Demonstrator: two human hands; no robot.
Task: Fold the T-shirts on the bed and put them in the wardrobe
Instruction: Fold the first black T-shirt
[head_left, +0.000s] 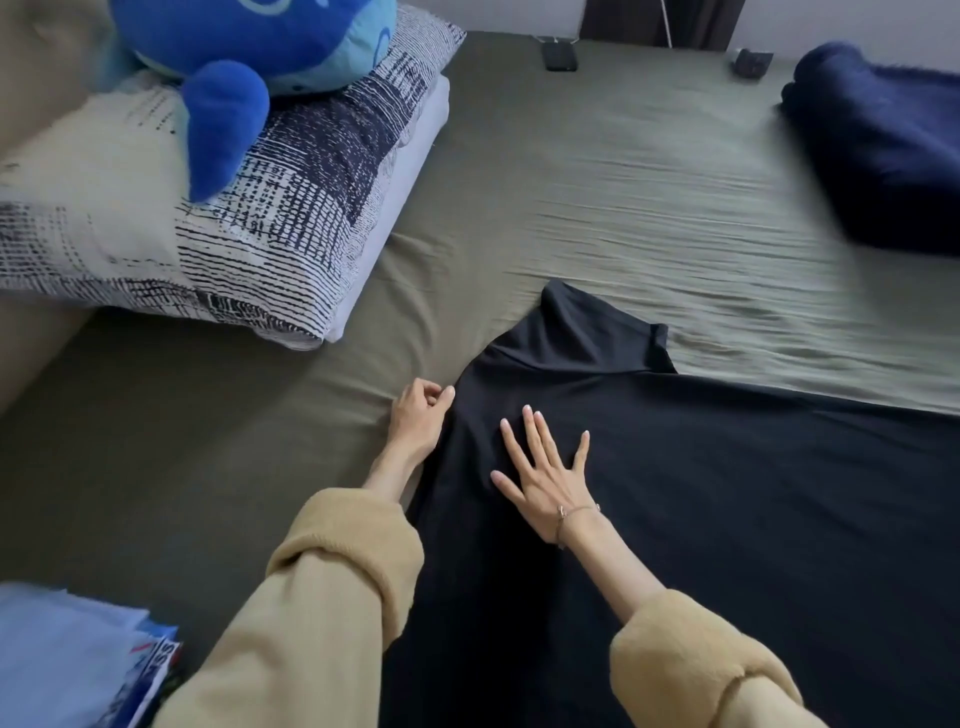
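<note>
head view. a black t-shirt (727, 519) lies spread on the olive bed sheet (597, 182), in front of the person, running off the right and lower edges of the frame; one sleeve (587, 332) points away towards the middle of the bed. the right hand (545, 478) lies flat on the cloth, fingers straight and spread, pressing it down. the left hand (418, 415) sits at the shirt's left edge with fingers curled, seemingly pinching the hem there, though the contact itself is small and i cannot be certain of it.

a stack of light blue clothes (78, 660) sits at the lower left corner. a patterned pillow (234, 218) carries a blue plush toy (234, 67) at upper left; a dark blue blanket (878, 145) rests far right. no wardrobe is visible.

judgement: the step in hand is smoothing and starting the fold. next, the pinched edge likely needs lifting across while the flat palm anchors the cloth.
</note>
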